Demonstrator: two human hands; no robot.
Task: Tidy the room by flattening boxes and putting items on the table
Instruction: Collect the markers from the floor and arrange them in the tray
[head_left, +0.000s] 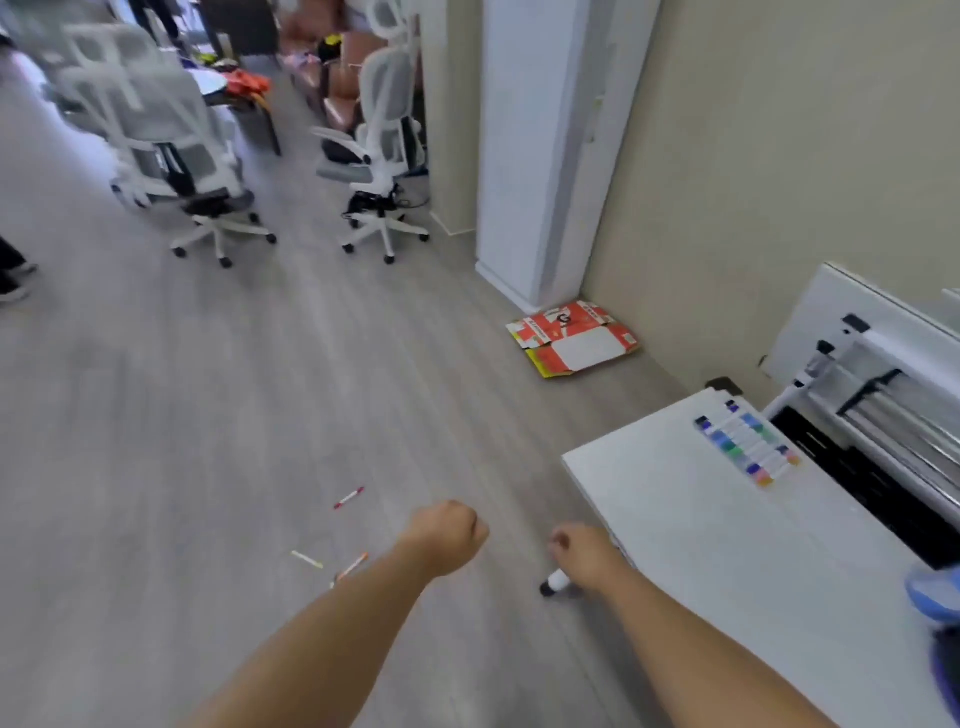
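My left hand (448, 535) hangs over the floor curled into a fist, and nothing shows in it. My right hand (581, 552) hovers at the near left edge of the white table (691, 540), its fingers curled round a white marker with a black cap (554, 583) that sticks out below the hand. A row of several coloured markers (748, 449) lies on the table's far side. Three thin markers lie on the floor: a red one (349, 497), a yellow one (306, 559) and an orange one (353, 565). A flattened orange box (571, 338) lies by the wall.
White office chairs (208, 171) (379, 156) stand at the back left near a cluttered desk. A white pillar (535, 156) rises behind the box. A folded white table on a metal frame (878, 384) leans behind the table. A blue object (935, 592) sits at the right edge.
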